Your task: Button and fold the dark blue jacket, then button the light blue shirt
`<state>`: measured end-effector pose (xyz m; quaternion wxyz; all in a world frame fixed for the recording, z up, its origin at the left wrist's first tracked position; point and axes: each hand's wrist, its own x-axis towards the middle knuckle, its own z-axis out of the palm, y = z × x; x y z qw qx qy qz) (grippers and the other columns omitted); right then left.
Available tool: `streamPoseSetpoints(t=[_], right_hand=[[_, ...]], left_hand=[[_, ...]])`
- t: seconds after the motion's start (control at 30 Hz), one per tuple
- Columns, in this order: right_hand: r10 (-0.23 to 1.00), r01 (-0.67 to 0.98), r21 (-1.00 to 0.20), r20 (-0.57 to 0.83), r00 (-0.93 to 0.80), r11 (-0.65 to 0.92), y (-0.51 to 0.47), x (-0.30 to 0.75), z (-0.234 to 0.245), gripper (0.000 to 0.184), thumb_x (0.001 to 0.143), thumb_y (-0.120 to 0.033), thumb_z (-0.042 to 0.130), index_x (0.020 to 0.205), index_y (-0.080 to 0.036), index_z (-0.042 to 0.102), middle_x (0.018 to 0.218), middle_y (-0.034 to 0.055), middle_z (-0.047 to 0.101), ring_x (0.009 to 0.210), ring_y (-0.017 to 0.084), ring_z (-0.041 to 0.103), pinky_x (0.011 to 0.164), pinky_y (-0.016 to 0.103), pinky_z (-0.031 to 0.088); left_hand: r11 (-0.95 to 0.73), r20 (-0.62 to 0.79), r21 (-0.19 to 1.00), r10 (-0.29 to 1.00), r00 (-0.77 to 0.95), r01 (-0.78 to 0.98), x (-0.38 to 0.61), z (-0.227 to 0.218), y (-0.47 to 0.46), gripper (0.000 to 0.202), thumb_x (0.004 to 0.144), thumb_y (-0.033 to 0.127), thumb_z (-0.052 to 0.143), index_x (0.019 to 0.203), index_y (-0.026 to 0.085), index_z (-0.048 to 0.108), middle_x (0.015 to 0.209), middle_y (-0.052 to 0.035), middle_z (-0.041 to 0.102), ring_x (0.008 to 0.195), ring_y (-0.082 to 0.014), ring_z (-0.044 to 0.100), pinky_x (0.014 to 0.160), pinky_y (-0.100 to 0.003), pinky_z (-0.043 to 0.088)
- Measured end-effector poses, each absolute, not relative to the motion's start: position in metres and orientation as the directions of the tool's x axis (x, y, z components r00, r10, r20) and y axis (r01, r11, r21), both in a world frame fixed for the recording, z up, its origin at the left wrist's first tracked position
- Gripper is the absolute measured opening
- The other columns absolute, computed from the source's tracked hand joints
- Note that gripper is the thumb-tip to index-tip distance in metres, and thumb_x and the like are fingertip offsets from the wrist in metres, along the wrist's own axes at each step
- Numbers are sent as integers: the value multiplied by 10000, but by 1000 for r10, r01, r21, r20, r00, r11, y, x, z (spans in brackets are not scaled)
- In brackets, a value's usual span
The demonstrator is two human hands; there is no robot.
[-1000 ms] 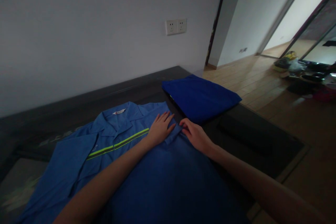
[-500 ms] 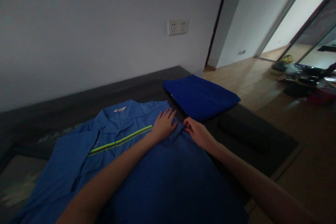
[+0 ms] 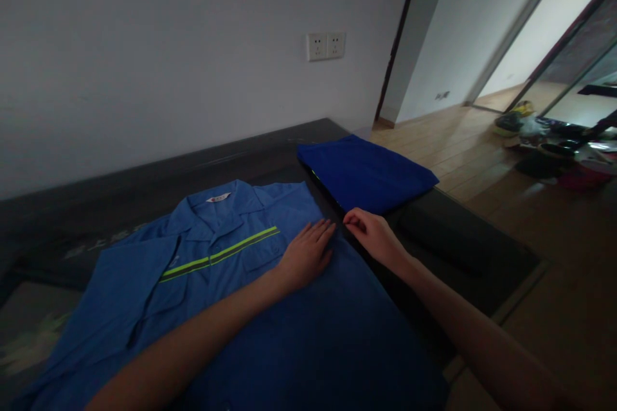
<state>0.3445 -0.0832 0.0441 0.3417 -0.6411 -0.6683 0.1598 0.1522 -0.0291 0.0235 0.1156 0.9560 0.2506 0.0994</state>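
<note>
A blue work shirt [image 3: 270, 334] lies face up on the dark table, its collar toward the wall and a yellow-green stripe across the chest. One sleeve [image 3: 130, 282] is folded over the front at the left. My left hand [image 3: 306, 257] rests flat on the shirt's right side, fingers stretched out together. At the shirt's right edge, the fingers of my right hand [image 3: 371, 234] are curled into a pinch; whether cloth is between them is hidden. Just beyond that hand lies a folded darker blue garment [image 3: 366, 170].
The dark table [image 3: 231, 157] stands against a white wall with a double socket [image 3: 326, 46]. A dark, long object [image 3: 443, 237] lies at the table's right. Bags and basins [image 3: 554, 154] sit on the wooden floor farther right.
My left hand has slid slightly down and right over the shirt. The bunched cloth between my hands now lies flatter. My right hand has shifted slightly right.
</note>
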Motion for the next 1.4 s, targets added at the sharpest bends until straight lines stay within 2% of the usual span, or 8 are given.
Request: streamPoseSetpoints(t=[0.2,0.4,0.53,0.67,0.83,1.1,1.2,1.4], right_hand=[[996,861,-508,85,38,10,-91,340,48,115,850,-235,584,956,-193,604,853,27,647,759,156,607,692,266,429],[997,953,-298,40,60,-45,-98,324,50,186,831,-296,625,967,-185,563,966,68,633,840,204,619,644,280,413],[995,926,-369,44,95,-72,-97,321,49,97,843,-193,565,939,-193,549,962,48,637,814,167,613,648,266,401],[990,891,-444,49,129,-94,-96,323,47,130,837,-212,569,966,-207,550,952,33,646,782,149,604,630,253,385],[992,917,-391,66,109,-75,-95,323,45,92,852,-246,550,934,-209,574,946,38,647,791,160,606,626,259,379],[990,920,-393,127,62,-7,-96,318,45,202,833,-100,488,987,-207,560,976,33,656,887,172,613,707,271,411],[988,951,-307,151,27,21,-98,314,45,185,856,-88,464,963,-190,576,951,54,655,874,182,605,716,286,419],[976,987,-11,151,-155,159,-109,308,44,270,914,-89,391,1037,-165,619,1020,102,649,885,219,585,731,336,438]], left_hand=[[-835,182,296,526,831,464,152,29,-25,560,851,180,460,1394,179,320,1433,-107,427,1327,-208,386,1093,-394,345],[-803,149,77,595,790,590,172,52,-29,357,818,145,477,1172,189,469,1170,-116,547,1074,-268,549,873,-409,468],[-753,35,103,656,754,650,182,56,-27,210,873,148,406,1073,194,451,1051,-88,595,920,-223,624,738,-330,499],[-703,-12,176,698,716,689,178,54,-22,154,908,218,417,1061,206,422,1036,-75,634,926,-223,644,701,-306,504],[-690,2,169,714,700,704,173,55,-18,151,937,311,408,1038,212,462,1006,-72,660,904,-222,657,706,-299,498],[-712,24,125,698,716,691,171,59,-18,224,958,324,341,1001,205,527,968,-61,678,851,-215,665,685,-300,492],[-700,17,150,708,706,698,171,59,-18,234,957,329,340,1021,212,533,976,-56,677,854,-209,663,694,-296,490],[-684,6,191,718,696,704,171,55,-18,219,950,309,345,1003,220,537,942,-48,679,833,-198,659,681,-289,487]])
